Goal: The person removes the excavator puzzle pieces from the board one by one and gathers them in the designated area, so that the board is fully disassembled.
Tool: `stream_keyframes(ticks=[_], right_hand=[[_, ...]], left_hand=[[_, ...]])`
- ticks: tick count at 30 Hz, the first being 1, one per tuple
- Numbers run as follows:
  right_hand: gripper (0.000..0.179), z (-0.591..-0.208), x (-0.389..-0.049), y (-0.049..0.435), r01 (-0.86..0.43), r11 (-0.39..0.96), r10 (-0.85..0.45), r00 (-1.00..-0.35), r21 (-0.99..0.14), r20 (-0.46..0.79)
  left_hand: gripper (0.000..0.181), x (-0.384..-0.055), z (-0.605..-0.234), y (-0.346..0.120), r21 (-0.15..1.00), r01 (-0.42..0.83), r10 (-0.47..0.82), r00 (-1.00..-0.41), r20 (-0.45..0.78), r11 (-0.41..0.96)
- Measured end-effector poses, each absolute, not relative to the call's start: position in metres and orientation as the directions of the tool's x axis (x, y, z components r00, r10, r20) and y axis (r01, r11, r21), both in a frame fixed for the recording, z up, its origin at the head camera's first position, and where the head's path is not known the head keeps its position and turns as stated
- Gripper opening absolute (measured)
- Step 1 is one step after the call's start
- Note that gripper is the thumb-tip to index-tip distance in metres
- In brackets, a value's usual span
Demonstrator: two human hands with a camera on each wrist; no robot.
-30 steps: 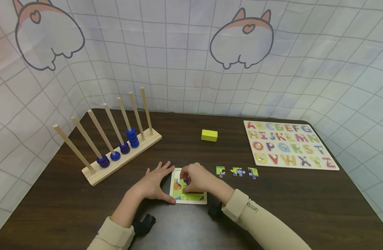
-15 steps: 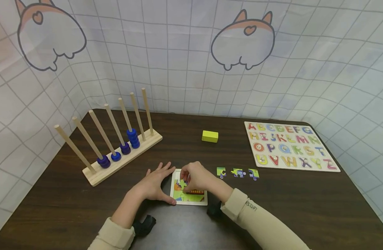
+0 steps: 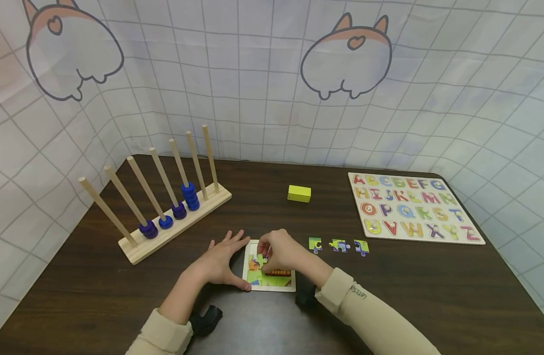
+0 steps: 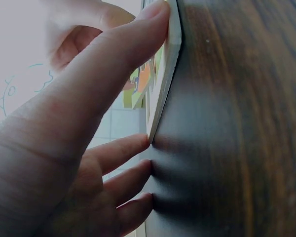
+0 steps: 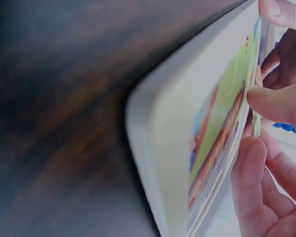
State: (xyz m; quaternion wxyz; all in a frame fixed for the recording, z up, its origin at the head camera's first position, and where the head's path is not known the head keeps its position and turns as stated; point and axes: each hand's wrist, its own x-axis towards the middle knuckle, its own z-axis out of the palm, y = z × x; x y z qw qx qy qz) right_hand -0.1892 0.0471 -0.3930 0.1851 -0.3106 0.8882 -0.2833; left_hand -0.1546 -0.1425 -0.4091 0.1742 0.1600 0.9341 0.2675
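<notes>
A small jigsaw tray point(image 3: 247, 261) with a pale border lies on the table, its picture partly filled with green, orange and red pieces. My right hand point(image 3: 283, 251) reaches over it and pinches a jigsaw piece point(image 3: 259, 262) between thumb and fingers. In the left wrist view, the held piece point(image 4: 141, 85) is tilted above the tray surface. My left hand point(image 3: 219, 261) is spread along the tray's left side. Its thumb point(image 4: 133, 37) touches the near left corner, and a fingertip meets the far left corner. The right hand hides much of the tray's upper right.
Three loose jigsaw pieces point(image 3: 340, 245) lie in a row right of the tray. A yellow block point(image 3: 299, 194) sits behind. At left stands a wooden peg rack point(image 3: 179, 224) with blue and purple rings; at right lies an alphabet board point(image 3: 414, 209). A patterned curtain closes the back.
The right fingers have shifted slightly over the tray with the jigsaw piece, showing more of the red picture strip. The left hand keeps its place. The head view has drifted a little.
</notes>
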Motion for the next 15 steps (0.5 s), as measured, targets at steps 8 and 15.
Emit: stream_keyframes(ticks=[8,15], right_hand=[[0.024,-0.39,-0.187,0.055,-0.42,0.641,-0.649,-0.743,-0.642,-0.162],[0.024,-0.393,-0.185,0.069,-0.442,0.603,-0.659,-0.746,-0.664,-0.101]], left_hand=[[0.105,-0.155,-0.409,-0.143,0.547,0.198,0.382,-0.891,-0.246,0.813],[0.106,-0.154,-0.409,-0.143,0.54,0.202,0.38,-0.893,-0.242,0.817]])
